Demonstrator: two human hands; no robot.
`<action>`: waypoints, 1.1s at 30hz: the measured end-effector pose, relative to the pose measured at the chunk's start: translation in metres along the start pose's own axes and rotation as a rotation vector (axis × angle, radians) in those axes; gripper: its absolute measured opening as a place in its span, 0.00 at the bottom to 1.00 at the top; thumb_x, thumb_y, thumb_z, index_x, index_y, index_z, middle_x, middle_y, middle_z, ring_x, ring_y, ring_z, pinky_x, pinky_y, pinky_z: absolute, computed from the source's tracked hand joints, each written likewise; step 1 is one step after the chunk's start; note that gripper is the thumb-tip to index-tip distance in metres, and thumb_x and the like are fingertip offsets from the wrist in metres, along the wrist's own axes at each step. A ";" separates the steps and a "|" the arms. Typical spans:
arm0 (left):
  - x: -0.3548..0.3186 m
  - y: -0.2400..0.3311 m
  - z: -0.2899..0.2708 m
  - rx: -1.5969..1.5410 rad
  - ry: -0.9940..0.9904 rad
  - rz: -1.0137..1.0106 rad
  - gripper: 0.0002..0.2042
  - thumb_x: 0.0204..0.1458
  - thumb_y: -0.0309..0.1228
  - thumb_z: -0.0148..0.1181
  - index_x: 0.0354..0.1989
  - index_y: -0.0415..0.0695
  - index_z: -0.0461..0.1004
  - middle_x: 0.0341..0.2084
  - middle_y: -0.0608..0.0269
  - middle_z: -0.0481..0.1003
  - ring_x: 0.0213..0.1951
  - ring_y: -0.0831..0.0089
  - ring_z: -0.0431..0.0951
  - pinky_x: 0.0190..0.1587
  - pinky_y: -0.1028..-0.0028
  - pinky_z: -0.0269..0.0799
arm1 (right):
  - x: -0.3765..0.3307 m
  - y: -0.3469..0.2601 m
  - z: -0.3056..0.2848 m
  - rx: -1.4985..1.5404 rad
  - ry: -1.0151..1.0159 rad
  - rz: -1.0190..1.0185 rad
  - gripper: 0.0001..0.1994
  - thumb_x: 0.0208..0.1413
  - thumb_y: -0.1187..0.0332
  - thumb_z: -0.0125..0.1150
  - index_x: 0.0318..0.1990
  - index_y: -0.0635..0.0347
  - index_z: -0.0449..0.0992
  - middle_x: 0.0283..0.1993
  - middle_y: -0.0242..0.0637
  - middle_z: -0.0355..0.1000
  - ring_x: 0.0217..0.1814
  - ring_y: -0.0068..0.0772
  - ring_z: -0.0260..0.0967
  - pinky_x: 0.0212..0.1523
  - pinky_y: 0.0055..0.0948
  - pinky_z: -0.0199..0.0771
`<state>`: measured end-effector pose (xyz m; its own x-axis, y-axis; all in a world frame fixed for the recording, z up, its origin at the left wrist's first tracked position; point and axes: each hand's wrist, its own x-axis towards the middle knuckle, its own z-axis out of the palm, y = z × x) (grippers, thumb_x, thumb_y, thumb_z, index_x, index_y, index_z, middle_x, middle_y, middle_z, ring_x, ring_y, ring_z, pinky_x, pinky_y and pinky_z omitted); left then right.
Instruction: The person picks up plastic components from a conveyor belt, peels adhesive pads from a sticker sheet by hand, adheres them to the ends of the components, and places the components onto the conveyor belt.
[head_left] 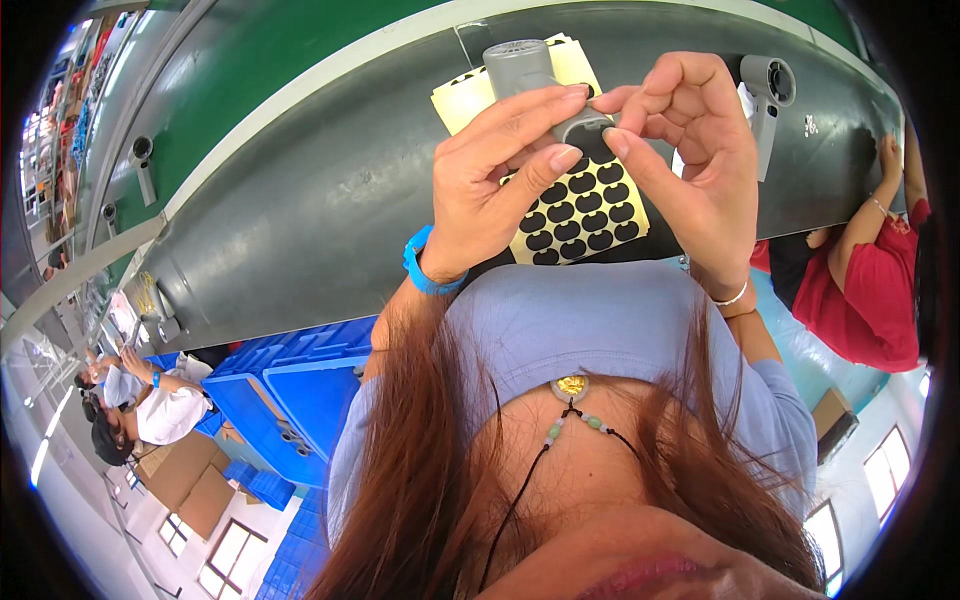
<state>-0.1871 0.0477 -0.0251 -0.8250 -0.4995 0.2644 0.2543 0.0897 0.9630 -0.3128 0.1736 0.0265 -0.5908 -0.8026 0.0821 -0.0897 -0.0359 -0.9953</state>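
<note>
A grey handheld fan [518, 68] is gripped by my left hand [478, 185], its round head pointing away from me and its handle end toward my right hand. My right hand [705, 150] has thumb and forefinger closed at that end, against a dark oval sticker [590, 142]; whether the sticker lies fully on the handle is hard to see. Beneath both hands lie yellowish sheets [640, 215] bearing rows of black oval stickers [570, 230].
The dark work surface [330, 200] curves across the view. Another grey fan [765, 110] lies to the right, near small white bits [811, 126]. A co-worker in red [860, 290] sits at right. Blue crates [310, 390] stand at left; more fans [143, 165] lie beyond on green.
</note>
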 end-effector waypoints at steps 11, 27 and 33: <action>0.002 0.004 0.011 -0.172 0.043 -0.115 0.15 0.51 0.15 0.57 0.48 0.35 0.74 0.47 0.54 0.73 0.32 0.83 0.74 0.33 0.84 0.72 | -0.001 0.002 -0.001 -0.095 0.008 -0.037 0.18 0.49 0.84 0.58 0.46 0.63 0.62 0.36 0.32 0.68 0.44 0.26 0.71 0.45 0.24 0.70; 0.001 0.012 0.010 -0.173 0.080 -0.137 0.13 0.50 0.15 0.57 0.45 0.34 0.74 0.46 0.53 0.73 0.32 0.81 0.76 0.33 0.83 0.73 | -0.006 -0.011 0.001 -0.438 0.055 -0.133 0.18 0.50 0.78 0.60 0.48 0.61 0.64 0.34 0.29 0.69 0.40 0.19 0.66 0.45 0.22 0.59; 0.000 0.012 0.012 -0.176 0.081 -0.139 0.13 0.49 0.15 0.57 0.45 0.34 0.75 0.46 0.53 0.73 0.31 0.82 0.76 0.33 0.83 0.73 | -0.006 -0.008 0.000 -0.415 0.060 -0.140 0.19 0.48 0.79 0.60 0.48 0.63 0.63 0.32 0.29 0.69 0.37 0.19 0.66 0.48 0.23 0.59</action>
<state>-0.1906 0.0591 -0.0130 -0.8171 -0.5643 0.1177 0.2304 -0.1326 0.9640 -0.3082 0.1788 0.0336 -0.5946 -0.7704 0.2299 -0.4792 0.1100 -0.8708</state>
